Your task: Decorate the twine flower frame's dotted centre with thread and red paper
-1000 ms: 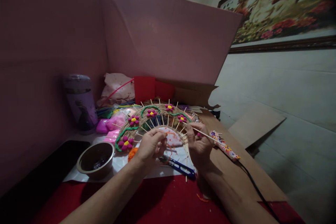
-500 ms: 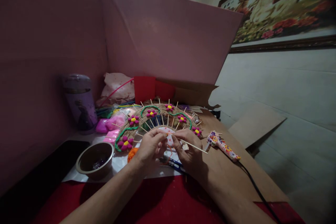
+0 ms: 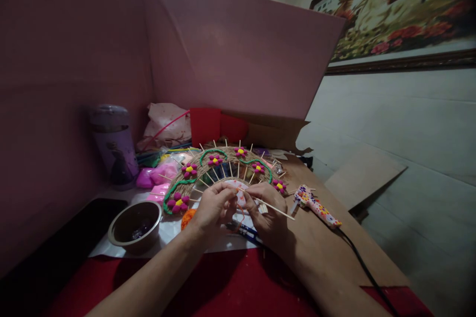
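A half-round woven fan (image 3: 223, 166) of twine on wooden skewers lies on the table, with pink-and-yellow flowers and green cord on it. My left hand (image 3: 213, 208) is closed in a pinch at the fan's inner edge, on an orange thread. Just to its right, my right hand (image 3: 266, 208) is closed around a wooden skewer (image 3: 277, 207) that points right. The fingertips of both hands nearly meet. Blue-handled snips (image 3: 245, 231) lie under my hands.
A patterned glue gun (image 3: 316, 205) with a black cord lies to the right on brown cardboard. A metal bowl (image 3: 136, 225), a purple tumbler (image 3: 113, 146), pink clay bags (image 3: 159, 176) and a red box (image 3: 204, 126) stand left and behind. Pink boards wall the back.
My right hand has come left from the fan's right end to meet my left hand, bringing the skewer with it. Since half a second ago, hardly anything has moved.
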`<state>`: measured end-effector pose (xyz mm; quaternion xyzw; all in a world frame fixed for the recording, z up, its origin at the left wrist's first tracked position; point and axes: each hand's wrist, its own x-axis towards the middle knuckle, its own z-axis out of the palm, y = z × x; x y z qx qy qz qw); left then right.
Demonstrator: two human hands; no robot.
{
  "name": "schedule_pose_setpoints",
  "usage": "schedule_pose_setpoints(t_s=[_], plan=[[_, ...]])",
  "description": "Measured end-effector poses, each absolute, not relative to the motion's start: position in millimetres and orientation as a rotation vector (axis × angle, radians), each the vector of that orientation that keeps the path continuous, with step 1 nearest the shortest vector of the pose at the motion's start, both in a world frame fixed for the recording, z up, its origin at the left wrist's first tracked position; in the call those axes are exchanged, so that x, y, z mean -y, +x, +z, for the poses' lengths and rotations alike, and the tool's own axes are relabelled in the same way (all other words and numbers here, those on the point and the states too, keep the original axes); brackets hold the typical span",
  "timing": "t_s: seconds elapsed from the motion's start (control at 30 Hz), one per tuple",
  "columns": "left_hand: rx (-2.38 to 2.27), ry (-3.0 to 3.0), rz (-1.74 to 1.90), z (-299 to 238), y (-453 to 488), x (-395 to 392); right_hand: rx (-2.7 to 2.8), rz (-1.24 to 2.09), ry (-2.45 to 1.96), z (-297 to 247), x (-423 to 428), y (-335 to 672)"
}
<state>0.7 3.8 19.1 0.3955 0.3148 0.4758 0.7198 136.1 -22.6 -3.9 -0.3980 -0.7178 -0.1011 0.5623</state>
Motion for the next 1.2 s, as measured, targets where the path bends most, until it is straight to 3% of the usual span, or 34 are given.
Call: schedule_pose_setpoints(t_s=[0.6,1.2], plan=[[-0.701,0.903,1.044,16.9,0.6,-5.1,1.551,-0.353,-1.106,-4.7,16.9,141.2],[-0.713,0.894,1.068,18.7,0.5,-5.3,1.659,-0.303,-0.928,-3.6,25.1,135.6]])
